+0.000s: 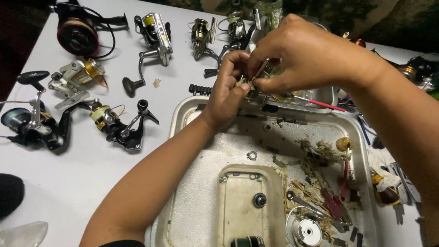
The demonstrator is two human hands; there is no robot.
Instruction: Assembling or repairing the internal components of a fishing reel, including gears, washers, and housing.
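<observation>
My left hand (227,93) pinches a small metal reel part (249,85) above the far edge of a metal tray (192,192). My right hand (299,55) comes in from the right and holds a thin tool (263,68) against that same part. Both hands meet over the tray's back rim. The part is mostly hidden by my fingers. A red-handled brush (320,103) lies just under my right hand.
Several fishing reels lie on the white table, among them a black and gold one (116,122), a silver one (155,34) and a dark red one (75,32). The tray holds a smaller tray (249,206), a washer (251,156), a spool (305,228), screwdrivers and greasy debris.
</observation>
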